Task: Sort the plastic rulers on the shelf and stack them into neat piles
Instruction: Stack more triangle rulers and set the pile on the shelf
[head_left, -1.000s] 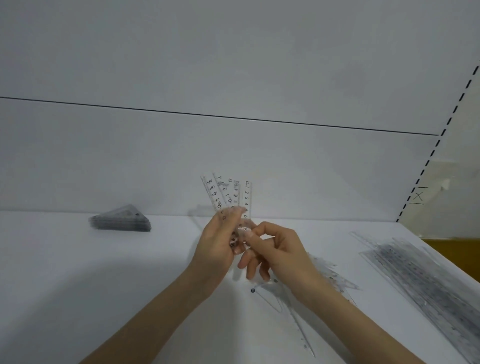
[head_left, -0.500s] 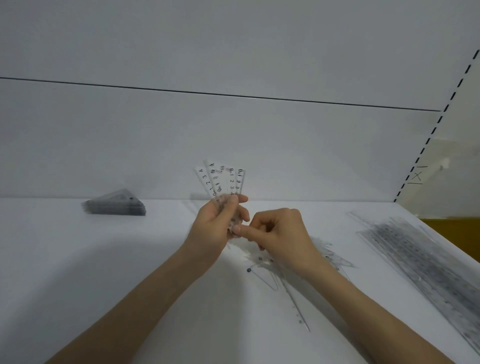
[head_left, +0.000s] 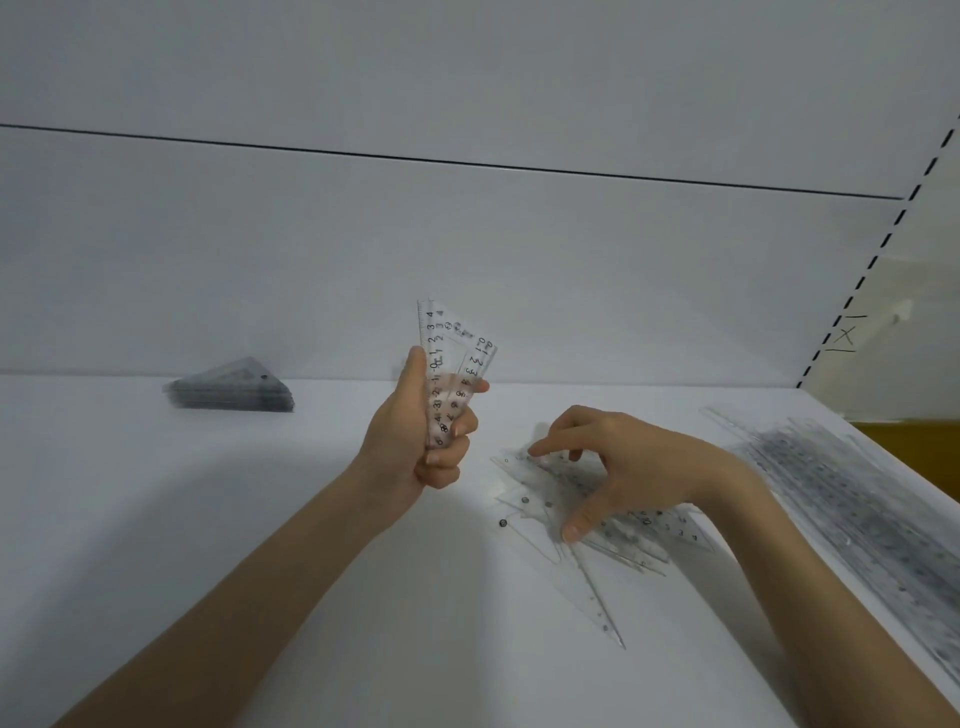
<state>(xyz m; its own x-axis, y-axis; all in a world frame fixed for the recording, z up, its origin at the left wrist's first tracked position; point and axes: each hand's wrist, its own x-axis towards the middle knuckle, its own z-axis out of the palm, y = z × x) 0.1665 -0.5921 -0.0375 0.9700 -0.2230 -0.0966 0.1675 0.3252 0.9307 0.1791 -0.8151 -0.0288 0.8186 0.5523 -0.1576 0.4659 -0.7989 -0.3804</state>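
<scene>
**Left hand holds a bunch of rulers above the shelf, right hand spread on the loose heap**

The loose heap of clear rulers (head_left: 644, 535) lies on the white shelf (head_left: 208, 519), and everything here is placed from it. The right hand (head_left: 623, 462) arches over the heap with its fingers spread. The forefinger tip and thumb tip touch the plastic, and it has nothing lifted. Just left of the heap and raised above the shelf, the left hand (head_left: 421, 441) is closed tight round a bunch of small clear rulers (head_left: 452, 353). They stand upright and fan out a little at the top.

Left of the heap the shelf runs bare for a long way. A neat stack of triangles (head_left: 234, 392) sits well apart from the heap, against the back wall (head_left: 467, 260). Nearer the person the shelf is bare too, crossed only by one long thin triangle that sticks out of the heap. Right of the heap, near it, a long pile of straight rulers (head_left: 852, 499) lies along the shelf's right edge. Past that edge a brown surface (head_left: 909, 441) shows.

The held rulers carry printed scale numbers; 0 to 4 can be read, and the rest blur. Far right of the heap, a side panel (head_left: 883, 312) bears a dashed black line and a handwritten mark like "1X1" (head_left: 847, 335).
</scene>
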